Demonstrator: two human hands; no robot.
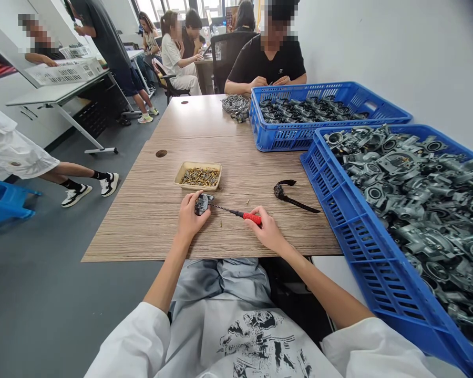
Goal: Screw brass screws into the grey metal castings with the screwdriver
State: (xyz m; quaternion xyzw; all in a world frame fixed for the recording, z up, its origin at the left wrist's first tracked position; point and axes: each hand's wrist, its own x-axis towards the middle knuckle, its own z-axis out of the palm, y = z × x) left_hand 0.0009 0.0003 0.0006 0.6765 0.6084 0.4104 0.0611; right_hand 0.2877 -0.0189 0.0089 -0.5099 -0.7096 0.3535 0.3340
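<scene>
Wooden table (150, 220) holds two blue crates (362, 247), one screw tray (199, 165); left hand (189, 218) clasps one part (201, 203), right hand (268, 231) one screwdriver (236, 212).

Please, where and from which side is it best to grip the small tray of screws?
Probably the flared rim of the tray at its two short ends, coming from the sides. It is shallow and open, with loose brass screws inside, so keep it level. The left hand, holding a small metal part, crowds its near side.
</scene>
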